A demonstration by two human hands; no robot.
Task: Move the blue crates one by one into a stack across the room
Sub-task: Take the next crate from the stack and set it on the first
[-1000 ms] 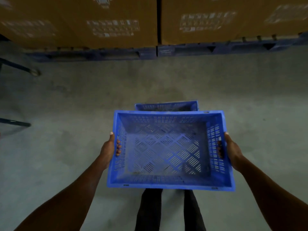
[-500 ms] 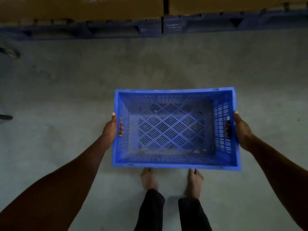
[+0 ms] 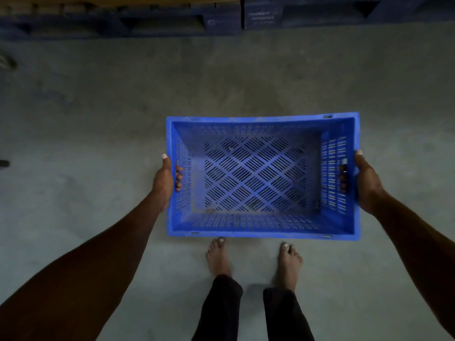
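An empty blue slatted crate (image 3: 261, 175) is in the middle of the view, seen from straight above, low over the grey floor in front of my bare feet. My left hand (image 3: 164, 182) grips its left end, fingers hooked through the handle slot and thumb along the outside. My right hand (image 3: 364, 183) grips the right end the same way, fingertips showing through the slot. The crate that stood on the floor a moment ago is hidden beneath this one; I cannot tell whether they touch.
Dark blue pallets (image 3: 221, 20) carrying brown cartons run along the top edge. My bare feet (image 3: 253, 259) stand just behind the crate. A dark object (image 3: 5, 163) lies at the far left edge. Grey concrete floor (image 3: 98, 107) spreads to all sides.
The crate in my hands has gone forward and down, covering the crate on the floor. My view has tilted downward, so my feet show and the cartons have slid out the top.
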